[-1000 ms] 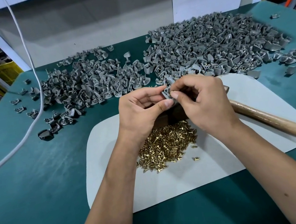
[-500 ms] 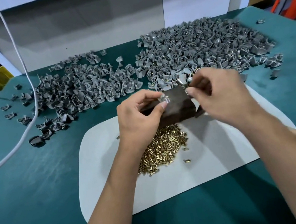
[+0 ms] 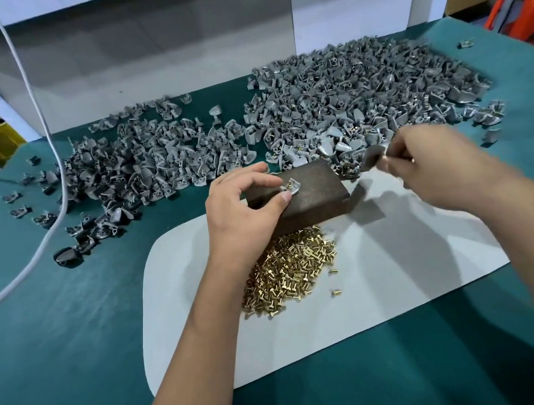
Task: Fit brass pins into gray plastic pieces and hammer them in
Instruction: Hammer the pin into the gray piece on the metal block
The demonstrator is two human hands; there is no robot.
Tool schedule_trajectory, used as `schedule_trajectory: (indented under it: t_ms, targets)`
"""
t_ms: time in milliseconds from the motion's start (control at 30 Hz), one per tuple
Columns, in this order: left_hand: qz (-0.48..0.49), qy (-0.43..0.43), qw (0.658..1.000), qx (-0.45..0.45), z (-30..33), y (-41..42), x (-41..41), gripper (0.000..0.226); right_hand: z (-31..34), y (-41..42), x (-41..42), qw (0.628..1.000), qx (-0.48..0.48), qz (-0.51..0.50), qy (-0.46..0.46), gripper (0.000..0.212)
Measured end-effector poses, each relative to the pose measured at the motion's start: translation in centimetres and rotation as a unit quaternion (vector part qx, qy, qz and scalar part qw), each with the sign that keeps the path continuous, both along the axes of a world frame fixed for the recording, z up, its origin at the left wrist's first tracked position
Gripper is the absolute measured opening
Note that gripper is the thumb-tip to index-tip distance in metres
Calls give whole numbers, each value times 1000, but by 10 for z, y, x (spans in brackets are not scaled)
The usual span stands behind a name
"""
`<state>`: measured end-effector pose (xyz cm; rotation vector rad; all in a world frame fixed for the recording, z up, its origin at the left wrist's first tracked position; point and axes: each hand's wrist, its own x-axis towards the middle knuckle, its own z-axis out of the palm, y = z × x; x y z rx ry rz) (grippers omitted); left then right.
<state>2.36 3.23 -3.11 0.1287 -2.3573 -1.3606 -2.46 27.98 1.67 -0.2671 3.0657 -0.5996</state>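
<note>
So the green worktop (image 3: 53,338) takes up most of the view, with a white mat (image 3: 391,280) laid on it near the middle. Along the far side there are two big heaps of gray plastic pieces: the right heap (image 3: 364,97) is the fuller one, and some pieces in it show brass; the left heap (image 3: 149,164) is spread thinner. A white cable (image 3: 33,109) hangs down on the left and trails across the cloth.

A dark block (image 3: 313,195) sits at the far edge of the mat, just past a pile of brass pins (image 3: 292,267). A couple of pins lie loose beside it.

The left hand (image 3: 243,213) has its fingers curled, thumb and forefinger pinching a gray piece (image 3: 291,187) down on top of the block (a brass pin head shows in it).

The right hand (image 3: 434,170) is raised off to the right of the block, well apart from the left. It's badly motion-blurred, fingers curled around what looks like a hammer (image 3: 371,156), head toward the block, though I can't make out the handle.
</note>
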Motion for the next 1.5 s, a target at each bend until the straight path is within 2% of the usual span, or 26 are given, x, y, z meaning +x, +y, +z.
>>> schedule_trajectory:
  t_ms: [133, 233, 333, 500, 533, 600, 667, 700, 800, 833, 967, 1033, 1100, 1133, 1167, 1233, 1267, 1333, 1400, 1467, 1500]
  targets:
    - [-17, -16, 999, 36, -2, -1, -2, 11, 19, -19, 6, 989, -132, 30, 65, 25]
    - [-24, -26, 998, 48, -1, 0, -1, 13, 22, -42, 16, 985, -126, 92, 72, 20]
    - [-22, -19, 999, 42, 1, 1, 0, 17, 21, -56, 19, 986, -86, 126, 72, 25]
    - [-14, -20, 999, 37, 1, 0, -2, 19, 33, -63, 23, 951, -184, 116, 222, 19]
    - [-12, -16, 999, 36, 1, 0, -2, 23, 31, -67, 24, 957, -153, 126, 211, 18]
    - [-12, -7, 999, 33, 2, 2, -2, 30, 23, -76, 24, 983, -40, 137, 117, 23]
    - [-12, -7, 1000, 28, 3, 2, -2, 28, 26, -77, 22, 987, 20, 134, 81, 29]
    - [-10, -8, 1000, 27, 2, 1, -2, 27, 31, -76, 21, 986, 15, 134, 98, 30]
    - [-7, -15, 999, 31, 1, 0, -2, 24, 32, -73, 24, 958, -112, 122, 235, 24]
    - [-8, -14, 999, 30, 1, 1, -2, 22, 29, -74, 27, 956, -118, 126, 238, 23]
    - [-8, -6, 1000, 25, 4, 2, -1, 19, 17, -78, 27, 986, 23, 124, 106, 21]
    - [-3, -18, 1000, 25, 4, 1, 0, 19, 25, -72, 23, 983, 7, 121, 137, 23]
    - [-1, -25, 999, 31, 5, 1, 1, 21, 26, -69, 26, 963, -83, 121, 226, 21]
    - [2, -24, 999, 34, 5, 1, 1, 22, 24, -70, 28, 957, -110, 125, 237, 21]
    - [1, -21, 999, 35, 6, 2, 1, 23, 21, -73, 30, 963, -103, 132, 213, 22]
    - [-6, -16, 999, 35, 6, 3, 1, 23, 16, -78, 30, 984, -27, 133, 118, 22]
    - [-8, -16, 999, 36, 6, 3, 1, 23, 19, -77, 28, 987, 1, 128, 100, 22]
    - [-7, -19, 999, 38, 5, 2, 0, 25, 31, -76, 24, 983, 14, 126, 133, 23]
    - [-12, -20, 999, 40, 3, 1, -1, 29, 33, -74, 26, 967, -66, 116, 217, 21]
    - [-10, -17, 999, 40, 2, 1, -2, 29, 27, -79, 30, 969, -78, 127, 196, 22]
    - [-11, -16, 999, 41, 2, 2, -2, 28, 23, -81, 31, 979, -34, 134, 151, 21]
